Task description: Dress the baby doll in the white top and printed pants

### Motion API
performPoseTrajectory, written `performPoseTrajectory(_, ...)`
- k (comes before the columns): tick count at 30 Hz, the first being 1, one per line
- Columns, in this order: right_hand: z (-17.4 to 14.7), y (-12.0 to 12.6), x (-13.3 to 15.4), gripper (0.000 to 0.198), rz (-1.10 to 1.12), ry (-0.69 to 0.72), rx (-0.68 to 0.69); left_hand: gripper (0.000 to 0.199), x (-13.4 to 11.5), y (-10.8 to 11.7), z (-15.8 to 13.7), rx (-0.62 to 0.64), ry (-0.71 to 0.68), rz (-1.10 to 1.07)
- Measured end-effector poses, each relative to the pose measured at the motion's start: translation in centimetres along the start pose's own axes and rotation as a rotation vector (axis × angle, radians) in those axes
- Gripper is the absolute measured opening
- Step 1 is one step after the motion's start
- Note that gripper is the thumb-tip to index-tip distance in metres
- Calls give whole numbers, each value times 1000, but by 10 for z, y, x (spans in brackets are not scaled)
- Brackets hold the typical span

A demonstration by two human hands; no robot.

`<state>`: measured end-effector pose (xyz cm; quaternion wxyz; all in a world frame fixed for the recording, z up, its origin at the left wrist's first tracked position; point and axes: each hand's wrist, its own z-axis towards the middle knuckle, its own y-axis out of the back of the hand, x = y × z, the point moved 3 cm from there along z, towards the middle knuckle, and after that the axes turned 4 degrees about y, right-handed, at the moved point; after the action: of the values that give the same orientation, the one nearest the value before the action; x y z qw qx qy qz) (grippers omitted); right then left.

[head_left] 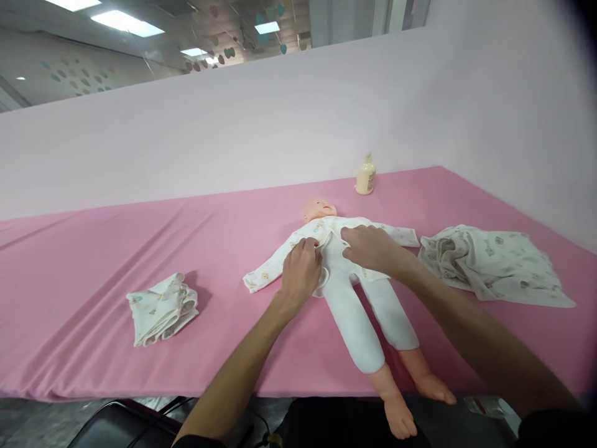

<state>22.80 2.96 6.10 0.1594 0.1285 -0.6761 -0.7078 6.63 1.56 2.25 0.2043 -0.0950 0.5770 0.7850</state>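
Observation:
A baby doll point(319, 210) lies on its back on the pink-covered table point(93, 261), head away from me, bare feet hanging past the near edge. It wears a white patterned top point(270, 267) and white leggings point(354, 323). My left hand point(301, 270) pinches the top's front edge at the doll's chest. My right hand point(370, 247) rests fingers-down on the doll's belly, pressing the other side of the top.
A folded patterned cloth point(161, 308) lies to the left of the doll. A crumpled patterned blanket point(494, 262) lies on the right. A cream lotion bottle point(366, 175) stands at the back near the pink wall. A dark chair point(116, 426) sits below the table edge.

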Motion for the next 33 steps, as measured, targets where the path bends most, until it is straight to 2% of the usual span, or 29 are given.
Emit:
performPoseTrajectory(3, 4, 7, -11, 10, 79, 0, -24, 20, -4, -5, -1, -57, -82, 17)
performPoseTrajectory(6, 6, 14, -16, 15, 291, 23, -51, 20, -9, -10, -1, -86, -135, 12)
performPoseTrajectory(9, 7, 17, -15, 20, 521, 58, -65, 21, -13, -14, -2, -133, -156, -8)
performPoseTrajectory(13, 7, 14, -11, 26, 700, 91, -25, 21, -16, -18, -2, -182, -141, -26)
performPoseTrajectory(21, 4, 10, -7, 30, 728, 94, -17, 23, -21, -21, -1, -180, -106, 8)
performPoseTrajectory(27, 5, 5, 0, 31, 630, 53, -70, 19, -25, -25, -1, -165, -74, 32)
performPoseTrajectory(30, 5, 3, 1, 28, 632, 57, -46, 17, -25, -25, -1, -141, -40, -8)
performPoseTrajectory(33, 6, 3, -1, 25, 667, 126, -27, 18, -24, -23, 0, -146, -16, -104)
